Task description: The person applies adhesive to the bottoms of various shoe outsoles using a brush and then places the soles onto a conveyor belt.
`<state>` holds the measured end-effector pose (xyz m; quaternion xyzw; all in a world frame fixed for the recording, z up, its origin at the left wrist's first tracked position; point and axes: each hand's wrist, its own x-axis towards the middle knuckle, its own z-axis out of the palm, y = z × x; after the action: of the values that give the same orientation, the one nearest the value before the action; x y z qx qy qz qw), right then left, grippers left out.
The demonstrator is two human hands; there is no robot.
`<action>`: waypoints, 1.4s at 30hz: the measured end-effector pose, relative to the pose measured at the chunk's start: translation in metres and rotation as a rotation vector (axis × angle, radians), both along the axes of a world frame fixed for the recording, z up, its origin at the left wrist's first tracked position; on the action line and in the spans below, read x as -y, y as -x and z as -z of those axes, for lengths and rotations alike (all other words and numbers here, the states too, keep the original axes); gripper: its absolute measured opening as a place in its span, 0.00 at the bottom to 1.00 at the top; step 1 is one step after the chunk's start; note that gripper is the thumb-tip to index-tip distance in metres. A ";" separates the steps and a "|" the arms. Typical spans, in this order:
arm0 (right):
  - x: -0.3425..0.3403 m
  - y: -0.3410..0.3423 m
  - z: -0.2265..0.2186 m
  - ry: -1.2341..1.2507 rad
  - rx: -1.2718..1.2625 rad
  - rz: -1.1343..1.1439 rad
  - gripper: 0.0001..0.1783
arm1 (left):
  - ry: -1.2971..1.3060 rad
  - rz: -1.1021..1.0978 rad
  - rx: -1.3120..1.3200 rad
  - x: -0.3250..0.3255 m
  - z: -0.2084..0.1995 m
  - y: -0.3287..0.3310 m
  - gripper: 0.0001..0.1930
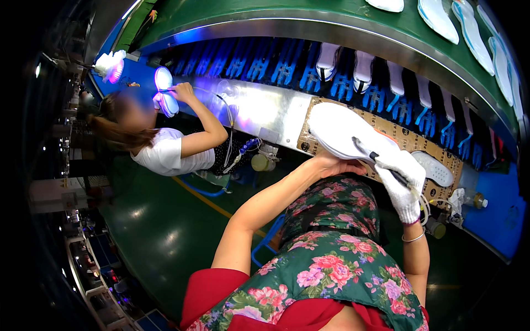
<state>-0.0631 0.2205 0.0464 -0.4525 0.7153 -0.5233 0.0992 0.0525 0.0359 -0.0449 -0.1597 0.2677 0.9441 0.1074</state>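
A white shoe sole (339,128) is tilted over the cardboard, held up from its near edge by my bare left hand (330,163). The left fingers are partly hidden beneath the sole. My right hand (402,179), in a white knitted glove, is closed around a brush (365,151) with a dark handle. A thin clear tube (424,207) runs from near the glove. The brush tip meets the sole near its inner rim. Beside the glove, a grey perforated shoe piece (434,168) rests on the cardboard (309,124).
Blue clamp-like holders (284,63) line the conveyor behind, several carrying shoe parts (363,71). White soles (439,21) lie on the green shelf (265,16) above. To the left, a co-worker (171,146) handles a sole under purple light. Jars (436,229) hang by the bench's right end.
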 end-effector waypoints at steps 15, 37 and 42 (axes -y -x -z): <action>0.006 -0.014 -0.021 0.209 -0.204 0.020 0.13 | -0.288 -0.389 -0.209 -0.049 -0.021 -0.012 0.54; 0.028 -0.023 -0.039 0.380 -0.052 0.209 0.12 | -0.351 -0.467 -0.095 -0.080 0.018 -0.011 0.52; 0.032 -0.026 -0.027 0.317 -0.160 0.311 0.12 | 0.052 -0.502 -0.098 -0.080 -0.018 0.009 0.53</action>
<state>-0.0369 0.1888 0.0738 -0.3869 0.6910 -0.6003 -0.1119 0.0440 0.1154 -0.0273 -0.1781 0.2484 0.9406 -0.1476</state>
